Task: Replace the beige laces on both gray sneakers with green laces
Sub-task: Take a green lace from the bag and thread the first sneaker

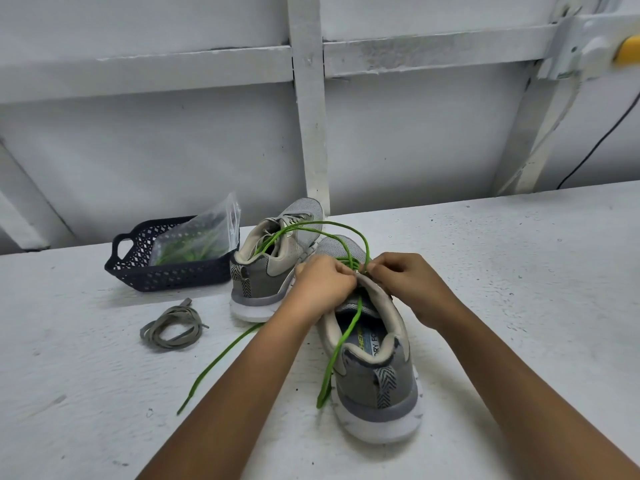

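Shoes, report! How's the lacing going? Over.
Left hand and right hand pinch green lace at near sneaker. Far sneaker has beige laces. Green loops drape across it.

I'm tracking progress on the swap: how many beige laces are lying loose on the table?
1: a coiled beige lace lies on the table in front of the dark basket, left of the far sneaker. Another could be hidden from view.
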The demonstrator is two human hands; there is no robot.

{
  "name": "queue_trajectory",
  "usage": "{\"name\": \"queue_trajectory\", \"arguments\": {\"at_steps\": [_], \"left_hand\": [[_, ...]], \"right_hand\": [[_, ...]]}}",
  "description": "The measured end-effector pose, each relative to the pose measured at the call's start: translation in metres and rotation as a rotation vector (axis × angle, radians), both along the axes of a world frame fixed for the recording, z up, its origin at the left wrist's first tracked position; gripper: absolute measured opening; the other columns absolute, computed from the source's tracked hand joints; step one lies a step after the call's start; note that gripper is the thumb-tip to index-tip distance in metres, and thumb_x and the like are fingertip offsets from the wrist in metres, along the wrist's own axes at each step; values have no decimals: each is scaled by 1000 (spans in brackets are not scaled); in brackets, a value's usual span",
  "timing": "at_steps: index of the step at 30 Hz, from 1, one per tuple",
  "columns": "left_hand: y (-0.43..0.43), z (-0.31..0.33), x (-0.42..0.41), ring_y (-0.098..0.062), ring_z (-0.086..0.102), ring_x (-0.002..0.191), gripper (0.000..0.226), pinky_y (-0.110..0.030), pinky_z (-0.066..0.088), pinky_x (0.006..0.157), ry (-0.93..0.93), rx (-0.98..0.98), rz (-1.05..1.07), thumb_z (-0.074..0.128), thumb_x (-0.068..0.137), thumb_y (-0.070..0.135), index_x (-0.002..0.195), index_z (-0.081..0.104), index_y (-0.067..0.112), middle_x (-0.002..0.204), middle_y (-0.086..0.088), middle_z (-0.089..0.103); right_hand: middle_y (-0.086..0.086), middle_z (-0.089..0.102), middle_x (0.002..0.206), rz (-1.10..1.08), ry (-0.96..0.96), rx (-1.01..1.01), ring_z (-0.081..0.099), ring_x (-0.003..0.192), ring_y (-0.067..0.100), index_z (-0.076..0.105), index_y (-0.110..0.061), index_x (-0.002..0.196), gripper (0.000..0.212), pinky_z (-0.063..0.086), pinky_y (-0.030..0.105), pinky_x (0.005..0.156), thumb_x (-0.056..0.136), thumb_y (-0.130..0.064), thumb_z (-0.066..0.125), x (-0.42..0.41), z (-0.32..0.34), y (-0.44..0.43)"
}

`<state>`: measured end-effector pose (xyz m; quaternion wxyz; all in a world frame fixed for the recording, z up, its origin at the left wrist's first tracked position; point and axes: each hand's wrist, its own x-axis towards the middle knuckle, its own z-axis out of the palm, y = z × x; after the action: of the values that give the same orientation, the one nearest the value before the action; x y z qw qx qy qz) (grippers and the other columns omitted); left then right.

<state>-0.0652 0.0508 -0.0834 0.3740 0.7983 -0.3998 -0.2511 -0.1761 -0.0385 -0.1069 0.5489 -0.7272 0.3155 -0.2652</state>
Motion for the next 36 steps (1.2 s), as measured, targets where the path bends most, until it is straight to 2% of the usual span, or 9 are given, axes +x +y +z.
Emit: {"name": "queue_trajectory", "arguments": {"at_steps": [5, 9, 15, 21, 25, 28, 31, 34, 36], "left_hand": [[-3, -2, -4, -38, 54, 110, 25, -42, 47, 89, -93, 58, -5, 54, 78, 25, 53, 55, 22, 89, -9, 62], [-8, -5, -4, -32, 49, 114, 21, -45, 44, 95, -196, 92, 20, 50, 83, 21, 62, 50, 25, 114, -12, 58], [-3, -5, -2, -28, 46, 112, 19, -31, 35, 95, -190, -200, 160, 50, 89, 12, 72, 47, 22, 108, -5, 47], [30, 17, 27, -24, 68, 75, 23, -32, 55, 76, 704, -774, 163, 36, 95, 4, 75, 46, 8, 73, -12, 68], [67, 41, 65, -6, 38, 34, 29, -14, 38, 36, 950, -774, 226, 31, 95, 10, 67, 36, 15, 46, 4, 41], [93, 59, 88, -2, 22, 27, 27, -11, 18, 27, 729, -414, 215, 32, 93, 11, 67, 35, 18, 46, 5, 35], [100, 67, 85, -7, 32, 32, 19, -14, 28, 33, 259, -79, 139, 42, 96, 13, 79, 51, 14, 55, -2, 51], [83, 70, 63, -15, 59, 73, 14, -30, 51, 69, -277, 68, 18, 50, 96, 29, 103, 60, 22, 93, 0, 61], [63, 66, 43, -19, 54, 105, 27, -36, 43, 96, -575, 112, -70, 49, 93, 36, 116, 60, 29, 117, -1, 54]], "right_hand": [[6, 63, 84, 149, -29, 153, 57, 78, 14, 66, -11, 90, 37, 44, 32, 75, 77, -46, 67, -3, 5, 1], [12, 60, 86, 100, -8, 205, 55, 81, 21, 64, -1, 99, 21, 42, 36, 75, 85, -17, 66, -1, 3, -2], [10, 52, 73, 12, 20, 246, 48, 73, 21, 63, -3, 86, 17, 38, 33, 68, 83, -19, 60, 2, 5, -2], [10, 49, 75, 19, 18, 236, 46, 72, 21, 61, -3, 85, 20, 36, 31, 66, 78, -22, 61, 1, 5, 0], [11, 49, 75, 19, 16, 224, 47, 72, 22, 61, -5, 81, 16, 36, 31, 65, 84, -20, 59, 1, 3, -1], [10, 50, 70, 25, 14, 233, 47, 69, 21, 59, -7, 74, 21, 36, 30, 63, 72, -28, 61, 1, 4, 1], [4, 46, 61, 14, 8, 216, 44, 62, 19, 55, -9, 66, 21, 35, 28, 59, 85, -18, 58, 3, 3, 0], [4, 47, 61, 4, 5, 217, 44, 61, 18, 56, -10, 65, 23, 36, 28, 58, 88, -16, 55, 3, 1, -1], [6, 49, 64, 8, -1, 221, 47, 64, 19, 59, -8, 70, 19, 37, 28, 60, 87, -16, 55, 3, 2, 0]]}}
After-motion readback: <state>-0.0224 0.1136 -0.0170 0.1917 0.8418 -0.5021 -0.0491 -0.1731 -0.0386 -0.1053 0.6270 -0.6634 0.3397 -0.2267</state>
